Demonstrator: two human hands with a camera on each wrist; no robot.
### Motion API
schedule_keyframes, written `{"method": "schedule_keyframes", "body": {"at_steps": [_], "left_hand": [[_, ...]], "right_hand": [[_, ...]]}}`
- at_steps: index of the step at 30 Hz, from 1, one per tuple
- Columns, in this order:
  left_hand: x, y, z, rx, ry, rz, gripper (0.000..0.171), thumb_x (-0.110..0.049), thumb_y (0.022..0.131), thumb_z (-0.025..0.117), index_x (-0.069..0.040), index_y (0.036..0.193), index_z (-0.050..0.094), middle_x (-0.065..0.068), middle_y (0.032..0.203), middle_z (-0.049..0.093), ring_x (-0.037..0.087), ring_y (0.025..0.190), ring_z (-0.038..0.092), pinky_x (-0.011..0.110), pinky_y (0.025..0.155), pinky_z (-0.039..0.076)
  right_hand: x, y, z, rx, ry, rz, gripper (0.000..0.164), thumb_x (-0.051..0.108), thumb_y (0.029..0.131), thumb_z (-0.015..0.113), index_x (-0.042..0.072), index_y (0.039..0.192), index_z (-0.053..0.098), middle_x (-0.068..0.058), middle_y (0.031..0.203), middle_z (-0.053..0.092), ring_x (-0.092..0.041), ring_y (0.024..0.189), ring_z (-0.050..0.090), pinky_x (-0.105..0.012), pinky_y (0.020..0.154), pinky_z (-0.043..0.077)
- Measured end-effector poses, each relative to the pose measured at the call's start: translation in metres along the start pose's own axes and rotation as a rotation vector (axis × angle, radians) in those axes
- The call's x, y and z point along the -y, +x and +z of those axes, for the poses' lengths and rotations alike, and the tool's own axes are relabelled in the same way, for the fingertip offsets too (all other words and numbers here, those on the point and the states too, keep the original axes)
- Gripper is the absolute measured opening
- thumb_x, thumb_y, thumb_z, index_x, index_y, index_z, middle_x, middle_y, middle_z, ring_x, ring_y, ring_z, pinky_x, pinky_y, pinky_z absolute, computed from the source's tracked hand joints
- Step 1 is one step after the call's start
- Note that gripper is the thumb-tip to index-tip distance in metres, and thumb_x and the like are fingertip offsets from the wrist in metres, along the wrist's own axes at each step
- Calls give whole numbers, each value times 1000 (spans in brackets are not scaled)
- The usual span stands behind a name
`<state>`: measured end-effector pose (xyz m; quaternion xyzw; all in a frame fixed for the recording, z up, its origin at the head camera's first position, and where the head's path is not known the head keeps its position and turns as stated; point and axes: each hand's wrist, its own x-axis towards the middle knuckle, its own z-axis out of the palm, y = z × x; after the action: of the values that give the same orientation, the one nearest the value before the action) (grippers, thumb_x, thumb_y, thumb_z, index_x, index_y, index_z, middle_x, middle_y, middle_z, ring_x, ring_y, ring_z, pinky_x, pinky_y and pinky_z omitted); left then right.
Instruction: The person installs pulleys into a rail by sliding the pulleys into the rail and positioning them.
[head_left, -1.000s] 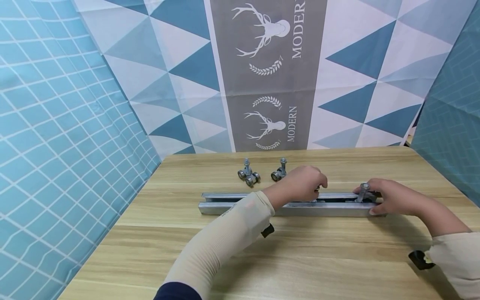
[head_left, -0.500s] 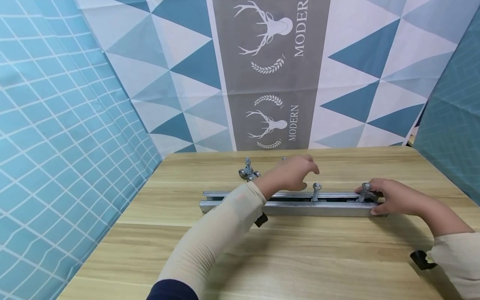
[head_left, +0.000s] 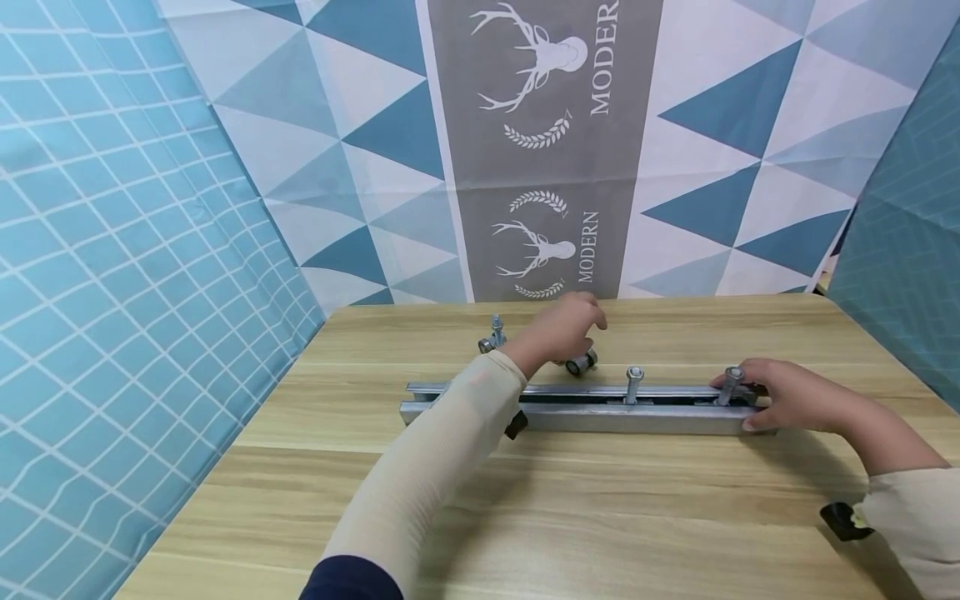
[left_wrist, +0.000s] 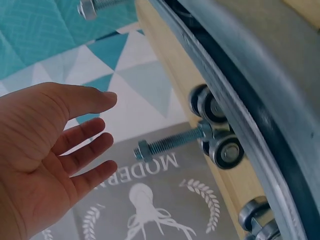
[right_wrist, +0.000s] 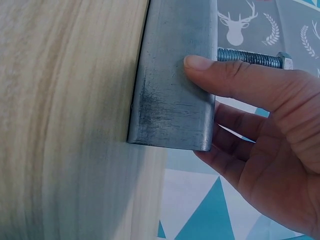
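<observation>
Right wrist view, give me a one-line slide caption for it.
A right hand grips the end of a metal rail, a threaded bolt jutting from one side.

A wooden table (head_left: 637, 517) is spreading under both hands, its pale grain running sideways and its far edge lying beyond the right hand (head_left: 798, 396). Directly on it, a metal channel (head_left: 637, 419) is resting slot-side up; its right end is sitting in that hand's grip, while its length is running leftward, on the near side of the left hand (head_left: 561, 327) and below the left sleeve (head_left: 427, 467). Beyond the channel, a wheeled trolley (head_left: 581, 364) is standing near the left hand, a gap showing between them. Another trolley (head_left: 497, 337) is standing leftward of that hand, bolt pointing up.
</observation>
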<state>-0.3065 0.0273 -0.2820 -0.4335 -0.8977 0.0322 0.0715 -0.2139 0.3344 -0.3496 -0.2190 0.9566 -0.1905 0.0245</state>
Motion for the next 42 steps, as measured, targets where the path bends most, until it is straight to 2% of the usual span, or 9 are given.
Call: {"method": "schedule_keyframes", "body": {"at_steps": [8,18,25,29,32,34,36,39,42], "left_hand": [[12,10,3,37,28,-78,38,-3,83,66,-10,120,70,3,120,65,18,113,58,27,97,44],[19,19,12,125,-55,-206,43,8,82,60,-10,120,69,3,124,65,19,117,58,28,99,44],[22,21,15,110,-122,-248,41,13,82,58,-10,113,72,2,118,67,18,113,59,28,96,45],[25,21,15,72,-133,-224,29,11,81,61,-8,97,75,0,99,69,14,94,61,27,89,47],[27,21,15,38,-128,-196,20,8,80,63,-9,69,64,-3,69,55,11,68,48,28,94,43],[30,21,16,23,-122,-179,32,6,79,64,-11,57,49,-4,57,39,12,57,34,28,98,38],[32,21,17,13,-117,-168,41,5,78,63,-14,54,36,-4,53,27,12,52,23,29,105,32],[34,20,19,10,-122,-163,45,4,78,63,-15,52,31,-4,51,20,12,50,18,26,101,33],[36,18,20,-2,-126,-161,44,4,76,61,-15,51,30,-3,52,20,13,52,19,21,77,39]], "right_hand": [[-2,-1,0,0,-2,-5,58,11,68,87,3,121,65,-7,105,61,-27,98,57,-43,76,50],[-2,-3,-1,-8,-4,2,58,10,67,87,2,121,66,-8,105,62,-27,97,57,-46,77,50],[-2,-2,0,-1,-4,0,58,11,67,87,3,121,66,-6,104,62,-26,95,56,-45,76,50],[-3,-1,0,-2,-9,-8,58,11,67,87,2,120,66,-6,104,62,-25,95,56,-44,76,50],[-3,0,-1,-5,-15,-18,58,11,67,87,2,120,66,-5,103,61,-25,95,57,-43,75,50],[-3,0,-1,-6,-15,-22,58,12,67,87,2,121,66,-4,102,61,-24,95,57,-43,75,50],[-3,1,-1,-3,-10,-21,58,12,67,87,2,121,66,-4,102,61,-24,95,56,-42,75,50],[-3,1,0,0,-5,-17,58,13,67,87,2,120,66,-4,102,61,-23,94,56,-41,74,50],[-3,1,1,1,-4,-13,58,12,67,87,2,120,66,-4,102,61,-22,93,55,-41,74,49]]}}
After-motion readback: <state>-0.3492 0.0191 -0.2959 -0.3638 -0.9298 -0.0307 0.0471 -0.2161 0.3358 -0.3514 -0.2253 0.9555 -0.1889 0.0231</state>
